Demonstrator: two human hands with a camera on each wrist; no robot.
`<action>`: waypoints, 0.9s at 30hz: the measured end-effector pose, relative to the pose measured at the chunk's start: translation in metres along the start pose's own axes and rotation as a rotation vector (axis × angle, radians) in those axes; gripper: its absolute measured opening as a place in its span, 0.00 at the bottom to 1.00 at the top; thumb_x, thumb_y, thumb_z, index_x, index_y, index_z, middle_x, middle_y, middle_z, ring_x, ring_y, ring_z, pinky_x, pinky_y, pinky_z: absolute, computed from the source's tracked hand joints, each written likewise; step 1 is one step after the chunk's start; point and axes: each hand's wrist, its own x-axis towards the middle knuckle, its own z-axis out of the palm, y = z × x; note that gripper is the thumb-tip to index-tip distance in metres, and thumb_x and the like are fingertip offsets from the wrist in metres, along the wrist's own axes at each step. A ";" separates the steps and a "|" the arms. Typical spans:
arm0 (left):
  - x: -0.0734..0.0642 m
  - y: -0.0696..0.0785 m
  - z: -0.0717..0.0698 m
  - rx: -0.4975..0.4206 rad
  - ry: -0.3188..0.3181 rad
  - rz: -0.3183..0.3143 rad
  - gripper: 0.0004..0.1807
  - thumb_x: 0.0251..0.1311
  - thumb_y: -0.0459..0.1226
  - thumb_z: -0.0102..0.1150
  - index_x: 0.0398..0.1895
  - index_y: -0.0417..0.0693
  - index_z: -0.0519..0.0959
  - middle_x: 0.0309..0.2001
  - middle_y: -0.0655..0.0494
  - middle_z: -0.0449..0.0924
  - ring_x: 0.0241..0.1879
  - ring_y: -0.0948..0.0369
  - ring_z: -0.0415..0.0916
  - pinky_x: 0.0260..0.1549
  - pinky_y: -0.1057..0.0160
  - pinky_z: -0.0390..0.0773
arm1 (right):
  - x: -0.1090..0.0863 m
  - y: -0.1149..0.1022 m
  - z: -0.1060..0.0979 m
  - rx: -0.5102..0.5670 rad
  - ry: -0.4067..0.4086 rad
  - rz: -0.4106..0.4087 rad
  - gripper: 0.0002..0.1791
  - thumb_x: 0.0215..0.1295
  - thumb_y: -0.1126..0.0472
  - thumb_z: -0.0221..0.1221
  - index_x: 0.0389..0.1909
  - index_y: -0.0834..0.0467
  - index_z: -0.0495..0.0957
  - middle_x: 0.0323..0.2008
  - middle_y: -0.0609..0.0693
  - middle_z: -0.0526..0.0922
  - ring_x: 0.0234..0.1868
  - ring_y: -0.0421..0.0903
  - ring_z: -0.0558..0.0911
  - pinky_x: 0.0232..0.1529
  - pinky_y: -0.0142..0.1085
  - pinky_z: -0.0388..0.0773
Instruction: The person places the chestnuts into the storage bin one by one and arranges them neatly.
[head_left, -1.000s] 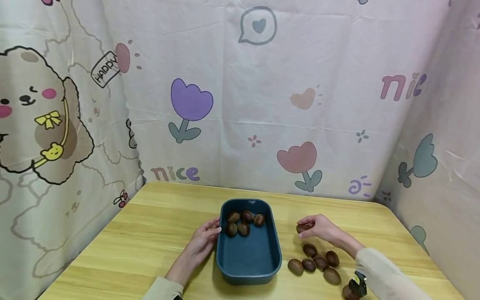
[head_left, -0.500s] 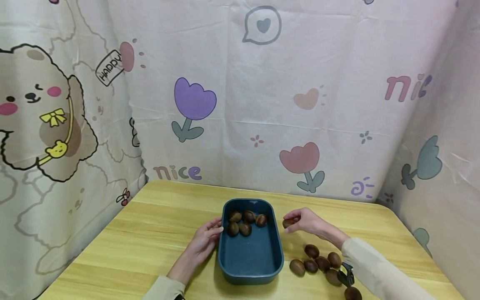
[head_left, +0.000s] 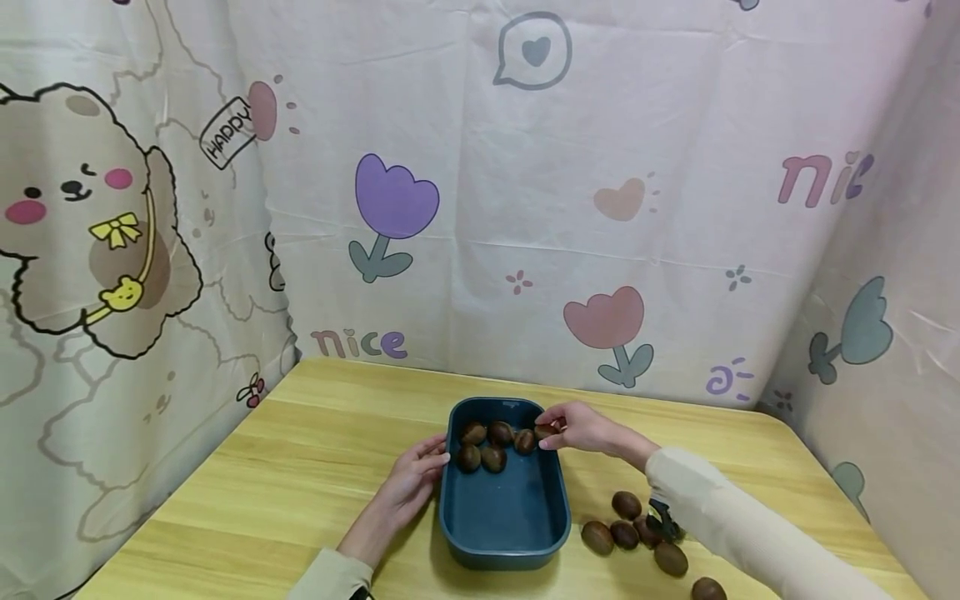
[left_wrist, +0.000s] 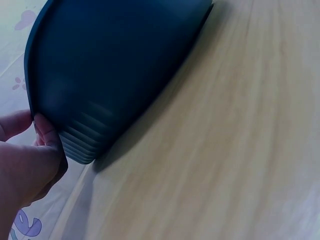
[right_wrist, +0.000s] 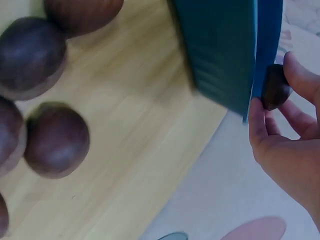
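Observation:
A dark blue rectangular box stands on the table with several brown chestnuts gathered in its far half. My left hand holds the box by its left side. In the left wrist view, thumb and fingers of that hand meet at the box's rim. Over the box's far right rim, my right hand pinches a chestnut between thumb and fingers. Part of that chestnut is hidden by the fingers in the head view.
Several loose chestnuts lie on the wooden table right of the box, some partly under the right forearm and its wrist device. A printed cloth hangs behind the table and along both sides.
My right hand has moved left with the chestnut, from above the table to the box's right rim. The left hand keeps its place on the box. The head view has shifted slightly.

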 end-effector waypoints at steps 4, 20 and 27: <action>0.000 -0.001 -0.001 -0.001 -0.013 0.015 0.24 0.64 0.22 0.48 0.62 0.21 0.59 0.48 0.43 0.69 0.47 0.57 0.70 0.45 0.65 0.74 | 0.006 -0.009 0.011 0.003 0.018 0.009 0.21 0.59 0.66 0.66 0.51 0.72 0.78 0.45 0.58 0.82 0.38 0.46 0.75 0.43 0.40 0.78; -0.003 0.000 0.001 -0.002 0.025 0.014 0.24 0.65 0.22 0.46 0.63 0.21 0.59 0.47 0.45 0.70 0.46 0.59 0.71 0.44 0.67 0.74 | 0.027 -0.027 0.055 -0.030 0.129 0.086 0.15 0.55 0.69 0.68 0.43 0.70 0.81 0.33 0.53 0.81 0.33 0.46 0.78 0.37 0.39 0.78; -0.003 -0.001 0.001 0.004 0.016 0.007 0.23 0.65 0.23 0.46 0.62 0.23 0.59 0.47 0.46 0.69 0.45 0.60 0.70 0.45 0.66 0.73 | 0.030 -0.026 0.063 -0.051 0.143 0.072 0.16 0.53 0.69 0.69 0.43 0.69 0.82 0.37 0.56 0.83 0.38 0.50 0.80 0.40 0.41 0.79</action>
